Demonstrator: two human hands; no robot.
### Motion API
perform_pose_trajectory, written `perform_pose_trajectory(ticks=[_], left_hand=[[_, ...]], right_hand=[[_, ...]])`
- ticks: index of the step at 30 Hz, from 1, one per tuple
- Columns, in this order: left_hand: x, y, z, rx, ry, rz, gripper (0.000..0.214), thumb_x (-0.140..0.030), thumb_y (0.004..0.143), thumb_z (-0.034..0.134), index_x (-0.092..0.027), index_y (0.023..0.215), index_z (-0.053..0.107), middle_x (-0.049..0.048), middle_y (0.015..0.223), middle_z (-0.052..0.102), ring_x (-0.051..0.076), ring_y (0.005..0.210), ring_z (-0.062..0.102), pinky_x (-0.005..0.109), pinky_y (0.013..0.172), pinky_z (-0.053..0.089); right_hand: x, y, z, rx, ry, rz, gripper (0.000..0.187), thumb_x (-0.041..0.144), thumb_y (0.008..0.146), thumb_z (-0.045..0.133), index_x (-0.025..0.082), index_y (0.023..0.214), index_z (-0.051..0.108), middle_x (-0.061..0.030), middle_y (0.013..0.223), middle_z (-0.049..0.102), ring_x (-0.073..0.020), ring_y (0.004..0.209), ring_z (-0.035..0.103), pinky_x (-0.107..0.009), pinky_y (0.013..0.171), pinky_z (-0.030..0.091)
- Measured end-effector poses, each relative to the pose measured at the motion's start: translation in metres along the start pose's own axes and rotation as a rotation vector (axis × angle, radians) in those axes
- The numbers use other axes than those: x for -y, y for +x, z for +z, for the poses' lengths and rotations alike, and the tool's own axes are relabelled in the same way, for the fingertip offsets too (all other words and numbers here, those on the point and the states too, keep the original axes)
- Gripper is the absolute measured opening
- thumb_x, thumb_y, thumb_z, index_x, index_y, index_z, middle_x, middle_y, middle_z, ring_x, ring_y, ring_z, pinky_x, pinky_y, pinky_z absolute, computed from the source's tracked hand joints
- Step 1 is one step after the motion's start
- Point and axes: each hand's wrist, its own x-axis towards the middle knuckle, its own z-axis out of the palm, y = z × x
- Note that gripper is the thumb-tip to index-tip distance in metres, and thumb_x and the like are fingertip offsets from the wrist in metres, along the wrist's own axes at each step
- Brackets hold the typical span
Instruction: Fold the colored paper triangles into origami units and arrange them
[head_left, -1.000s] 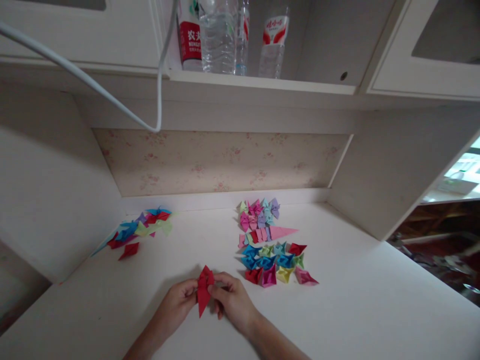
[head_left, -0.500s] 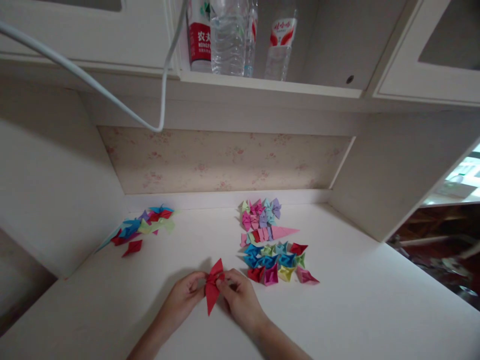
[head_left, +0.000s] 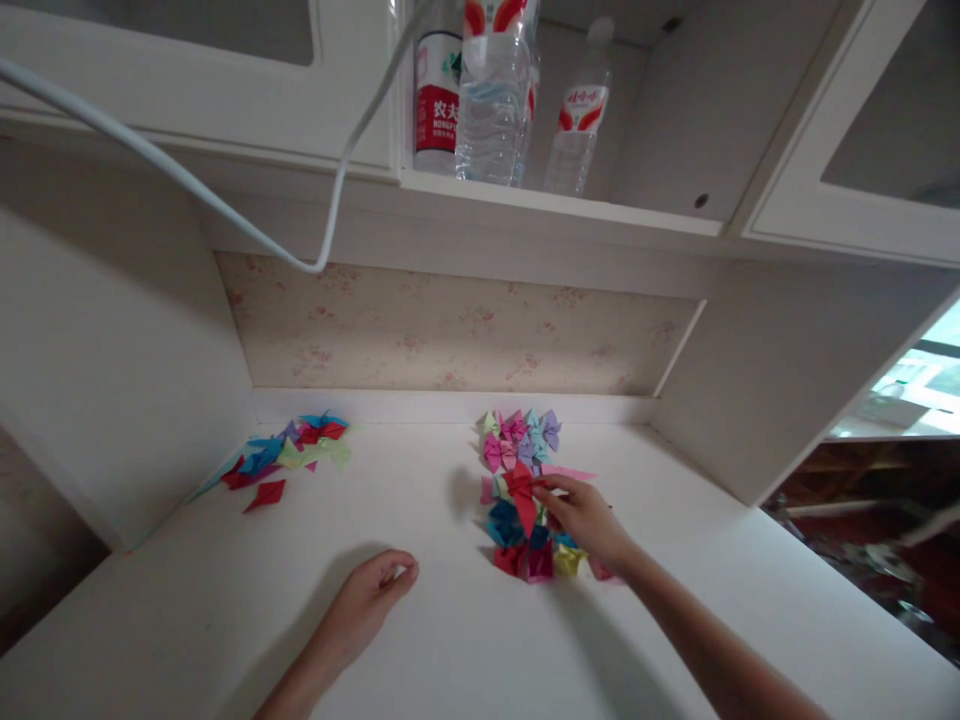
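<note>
My right hand pinches a red origami piece with pointed ends between thumb and fingers. It is held above the grouped folded papers, hiding part of them. My left hand rests on the white tabletop with its fingers curled in and the thumb against them, nothing visible in its grasp. Behind the red piece stand rows of small origami: pink, purple and light blue ones at the back, and blue, magenta and yellow ones nearer me. Between them lies a pink pointed strip.
At the left, a loose pile of coloured folded papers lies by the side panel, with a single red one in front. Plastic bottles stand on the shelf above. A white cable hangs across the upper left.
My left hand has let go of the red origami piece and stays in nearly the same place. My right hand has carried the piece right and away from me, over the rows. The view tilts up slightly.
</note>
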Motion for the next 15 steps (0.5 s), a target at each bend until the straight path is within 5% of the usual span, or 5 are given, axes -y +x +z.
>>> perform_pose_trajectory(ticks=[2, 7, 15], left_hand=[[-0.001, 0.000, 0.000, 0.003, -0.005, 0.001, 0.036, -0.051, 0.077, 0.056, -0.018, 0.083, 0.069, 0.0012, 0.074, 0.063, 0.018, 0.071, 0.054, 0.025, 0.067, 0.040], [-0.003, 0.001, 0.001, 0.006, 0.012, -0.001, 0.033, -0.048, 0.079, 0.055, -0.017, 0.080, 0.067, 0.0025, 0.077, 0.065, 0.019, 0.077, 0.057, 0.026, 0.072, 0.043], [0.002, 0.004, 0.002, 0.003, 0.028, 0.004, 0.032, -0.047, 0.082, 0.053, -0.017, 0.080, 0.065, 0.0012, 0.075, 0.061, 0.017, 0.074, 0.054, 0.025, 0.069, 0.042]], right_hand=[[-0.015, 0.024, -0.032, -0.043, -0.248, 0.038, 0.035, 0.042, 0.088, 0.046, 0.019, 0.105, 0.067, -0.0008, 0.060, 0.064, -0.0126, 0.050, 0.060, -0.020, 0.046, 0.043], [-0.054, 0.073, -0.084, -0.091, -0.453, 0.085, 0.026, 0.028, 0.085, 0.051, 0.016, 0.096, 0.072, -0.0032, 0.061, 0.068, -0.0133, 0.051, 0.062, -0.021, 0.051, 0.044], [-0.092, 0.118, -0.091, -0.098, -0.623, 0.112, 0.024, 0.017, 0.083, 0.052, 0.017, 0.092, 0.074, -0.0040, 0.058, 0.068, -0.0140, 0.052, 0.062, -0.022, 0.053, 0.042]])
